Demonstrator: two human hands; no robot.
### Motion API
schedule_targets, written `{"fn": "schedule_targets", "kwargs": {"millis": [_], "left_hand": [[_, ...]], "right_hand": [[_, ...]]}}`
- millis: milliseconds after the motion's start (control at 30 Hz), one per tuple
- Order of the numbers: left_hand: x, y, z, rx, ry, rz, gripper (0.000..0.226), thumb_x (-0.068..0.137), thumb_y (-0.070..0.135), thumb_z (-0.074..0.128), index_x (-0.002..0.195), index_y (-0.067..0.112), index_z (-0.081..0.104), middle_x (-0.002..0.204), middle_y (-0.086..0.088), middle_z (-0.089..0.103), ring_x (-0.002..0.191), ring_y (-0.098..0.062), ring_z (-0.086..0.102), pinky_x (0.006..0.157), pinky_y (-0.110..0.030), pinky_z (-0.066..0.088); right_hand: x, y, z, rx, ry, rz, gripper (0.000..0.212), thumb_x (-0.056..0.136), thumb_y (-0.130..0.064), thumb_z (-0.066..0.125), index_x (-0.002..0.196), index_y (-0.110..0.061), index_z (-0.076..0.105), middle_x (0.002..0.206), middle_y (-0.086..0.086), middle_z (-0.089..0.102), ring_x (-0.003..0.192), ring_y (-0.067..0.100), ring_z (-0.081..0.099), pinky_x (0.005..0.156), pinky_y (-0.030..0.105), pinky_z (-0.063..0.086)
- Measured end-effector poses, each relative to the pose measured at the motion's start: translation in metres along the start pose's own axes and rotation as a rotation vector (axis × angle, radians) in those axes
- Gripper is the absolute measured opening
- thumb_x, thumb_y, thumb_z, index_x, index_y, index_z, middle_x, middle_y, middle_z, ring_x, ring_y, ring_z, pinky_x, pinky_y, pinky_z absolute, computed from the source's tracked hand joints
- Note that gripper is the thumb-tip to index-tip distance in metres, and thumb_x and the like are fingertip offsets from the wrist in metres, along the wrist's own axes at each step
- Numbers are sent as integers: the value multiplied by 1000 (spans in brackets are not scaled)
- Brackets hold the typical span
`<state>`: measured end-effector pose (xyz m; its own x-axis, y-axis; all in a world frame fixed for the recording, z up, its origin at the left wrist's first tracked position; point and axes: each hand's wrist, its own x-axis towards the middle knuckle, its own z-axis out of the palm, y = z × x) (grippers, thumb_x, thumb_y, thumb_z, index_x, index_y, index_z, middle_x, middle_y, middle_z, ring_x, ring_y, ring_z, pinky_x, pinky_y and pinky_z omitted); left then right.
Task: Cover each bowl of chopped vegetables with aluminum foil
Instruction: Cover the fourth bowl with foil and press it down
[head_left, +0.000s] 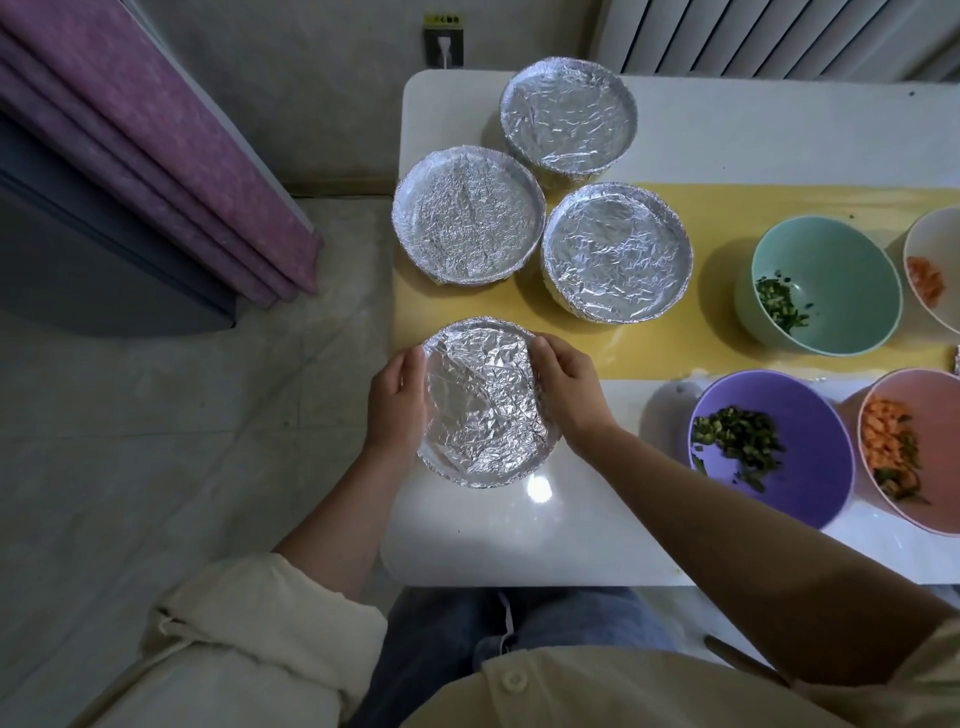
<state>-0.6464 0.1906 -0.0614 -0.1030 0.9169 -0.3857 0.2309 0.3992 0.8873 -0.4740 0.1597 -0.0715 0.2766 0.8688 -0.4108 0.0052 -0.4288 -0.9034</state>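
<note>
A foil-covered bowl (483, 405) sits near the table's left front edge. My left hand (397, 400) cups its left side and my right hand (569, 387) cups its right side, fingers curled round the foil rim. Three more foil-covered bowls stand behind it: one at the back (569, 122), one on the left (467, 215), one in the middle (617, 252). To the right stand uncovered bowls: a mint one (852, 260) with chopped greens, a purple one (810, 467) with greens, a pink one (935, 415) with carrot and greens, and a white one (940, 244) with carrot.
The white table (545, 540) carries a yellow runner (727, 208) across its middle. A purple curtain (156, 140) hangs at the left over the tiled floor. A radiator (779, 36) lines the wall behind the table. A wall socket (443, 44) sits above the table's back left corner.
</note>
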Motion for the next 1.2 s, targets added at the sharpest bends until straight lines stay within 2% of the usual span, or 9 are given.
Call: {"fn": "schedule_targets", "kwargs": {"millis": [67, 167, 300, 467, 600, 733, 933, 1067, 1200], "left_hand": [[-2, 1, 3, 1, -1, 7, 43, 104, 20, 43, 61, 16, 35, 54, -1, 33, 39, -4, 30, 43, -20, 29], [3, -2, 3, 28, 5, 22, 44, 103, 22, 43, 60, 17, 35, 53, -1, 34, 49, -15, 36, 51, -26, 32], [6, -6, 3, 45, -19, 32, 43, 103, 23, 44, 61, 19, 37, 56, -1, 35, 59, -19, 37, 59, -31, 32], [15, 10, 3, 51, -41, 47, 35, 102, 24, 47, 69, 15, 47, 59, 5, 41, 54, -4, 37, 57, -21, 33], [29, 20, 6, 62, -18, 51, 21, 100, 28, 49, 101, 12, 63, 84, 5, 61, 79, -10, 53, 71, -22, 40], [15, 5, 5, -64, 207, -130, 33, 97, 24, 51, 127, 11, 52, 109, 3, 62, 100, -20, 57, 83, -26, 41], [-21, -5, 22, -233, 361, -179, 35, 103, 17, 40, 136, 7, 50, 131, -1, 54, 116, -13, 50, 94, -18, 36], [-26, -5, 30, -244, 340, -175, 37, 106, 19, 33, 134, 4, 52, 118, 10, 48, 109, -6, 44, 85, -9, 30], [-21, -6, 28, -258, 333, -168, 37, 106, 21, 34, 130, 3, 55, 112, 8, 49, 105, -8, 45, 86, -13, 31]], "right_hand": [[1, 4, 4, 10, 16, -3, 43, 90, -51, 47, 97, -13, 66, 92, 33, 59, 77, 21, 53, 78, 37, 45], [2, 7, 6, 18, 30, -3, 48, 89, -54, 45, 93, -10, 63, 75, 18, 52, 74, 18, 46, 71, 35, 40], [0, 12, 7, 45, 41, -3, 41, 93, -47, 44, 96, -12, 65, 88, 36, 55, 76, 18, 49, 71, 36, 43], [2, -2, 5, 60, 107, -1, 32, 104, -24, 41, 76, -10, 45, 62, 0, 34, 57, 7, 32, 55, 26, 30], [4, -8, 6, 131, 186, 1, 24, 105, -18, 36, 85, -9, 44, 64, -1, 31, 48, 2, 30, 47, 18, 30], [-5, 8, 11, 104, 222, 15, 27, 104, -29, 36, 83, -18, 49, 71, -5, 42, 67, 9, 40, 66, 29, 38], [0, 6, 5, 60, 260, -34, 36, 103, -28, 43, 135, -17, 54, 126, -5, 61, 116, 10, 54, 103, 28, 39], [7, -2, 12, 56, 194, -37, 21, 104, -21, 42, 98, -21, 62, 77, -10, 55, 70, 1, 49, 72, 24, 42], [4, 7, 16, 72, 236, -47, 19, 103, -21, 40, 98, -23, 59, 68, -12, 46, 65, 6, 42, 64, 25, 39]]}}
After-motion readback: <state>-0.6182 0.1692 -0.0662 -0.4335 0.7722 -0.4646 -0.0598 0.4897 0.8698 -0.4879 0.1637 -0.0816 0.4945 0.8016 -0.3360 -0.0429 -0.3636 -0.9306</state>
